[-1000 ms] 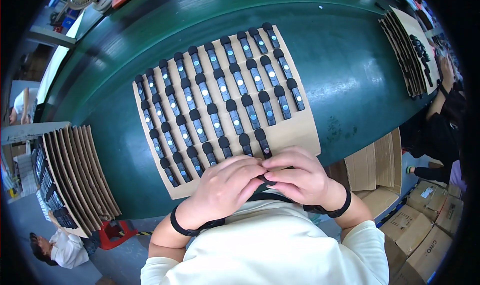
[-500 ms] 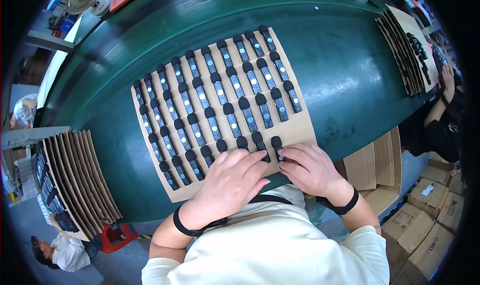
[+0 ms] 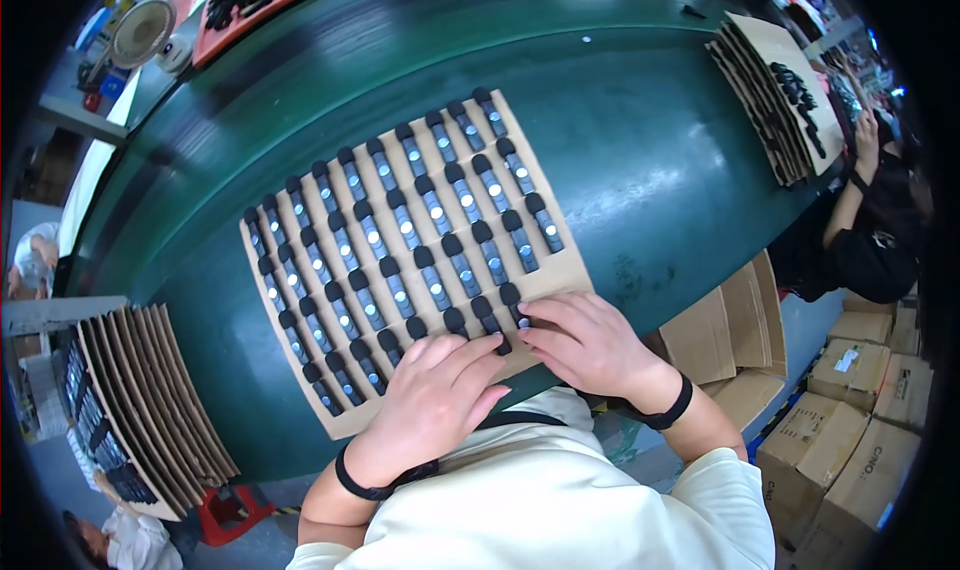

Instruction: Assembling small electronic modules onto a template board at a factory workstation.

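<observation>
Rows of small black microphones with foam tips and round pale discs lie on a brown cardboard sheet (image 3: 562,278) on the green table. At the near right end of the nearest row, my right hand (image 3: 590,348) has its fingers closed on the side of the last microphone (image 3: 512,296). My left hand (image 3: 432,390) lies over the same row with fingers stretched out, its fingertips touching the neighbouring microphone (image 3: 486,312). It hides the lower parts of several microphones beneath it. Both wrists wear black bands.
Loaded cardboard sheets stand stacked at the left (image 3: 150,400) and far right (image 3: 765,105) of the green table (image 3: 660,140). An orange tray (image 3: 215,42) of black parts and a fan (image 3: 143,32) are at the far left. Cartons (image 3: 815,435) stand right; co-workers sit at both sides.
The whole view has shifted, so the sheet and table appear further left and lower. My hands stay at the same row end, and the last microphone appears slightly nearer its neighbour.
</observation>
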Available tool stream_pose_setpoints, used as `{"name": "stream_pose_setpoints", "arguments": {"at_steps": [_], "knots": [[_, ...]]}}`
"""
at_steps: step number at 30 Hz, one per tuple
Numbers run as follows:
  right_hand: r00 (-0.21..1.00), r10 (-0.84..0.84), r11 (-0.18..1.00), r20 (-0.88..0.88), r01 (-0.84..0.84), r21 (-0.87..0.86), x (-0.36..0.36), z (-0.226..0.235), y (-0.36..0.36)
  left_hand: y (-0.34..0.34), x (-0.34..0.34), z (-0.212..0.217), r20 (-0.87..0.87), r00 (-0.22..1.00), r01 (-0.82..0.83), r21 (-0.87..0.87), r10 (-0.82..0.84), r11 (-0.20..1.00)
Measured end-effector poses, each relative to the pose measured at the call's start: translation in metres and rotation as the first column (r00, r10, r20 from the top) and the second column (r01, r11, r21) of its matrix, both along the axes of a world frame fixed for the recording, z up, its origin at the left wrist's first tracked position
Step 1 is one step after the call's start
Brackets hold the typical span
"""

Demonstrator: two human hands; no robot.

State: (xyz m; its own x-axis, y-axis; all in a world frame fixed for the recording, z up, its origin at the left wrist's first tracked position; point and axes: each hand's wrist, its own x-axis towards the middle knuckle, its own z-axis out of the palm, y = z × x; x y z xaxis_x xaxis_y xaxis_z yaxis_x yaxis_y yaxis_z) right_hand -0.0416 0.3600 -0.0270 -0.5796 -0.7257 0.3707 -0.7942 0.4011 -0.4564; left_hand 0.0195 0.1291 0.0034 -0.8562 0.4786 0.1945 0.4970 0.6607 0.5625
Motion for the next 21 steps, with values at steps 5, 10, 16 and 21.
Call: {"name": "stream_pose_setpoints", "arguments": {"at_steps": [5, 10, 16, 21], "knots": [[0.999, -0.032, 0.999, -0.02, 0.032, 0.024, 0.002, 0.007, 0.007, -0.016, 0.001, 0.031, 0.056, 0.998, 0.005, 0.187, -0.016, 0.982], [0.999, -0.002, 1.0, -0.038, 0.003, 0.029, -0.001, 0.018, 0.002, -0.056, 0.008, 0.132, -0.01, 0.986, 0.155, 0.403, -0.166, 0.902], [0.996, 0.016, 1.0, -0.091, -0.014, 0.022, -0.004, 0.029, -0.007, -0.039, 0.002, 0.2, -0.096, 0.974, 0.225, 0.363, -0.204, 0.904], [0.995, 0.001, 0.998, -0.101, 0.004, 0.057, -0.009, 0.034, -0.003, -0.026, 0.021, 0.225, -0.013, 0.999, 0.037, 0.352, -0.035, 0.935]]}}
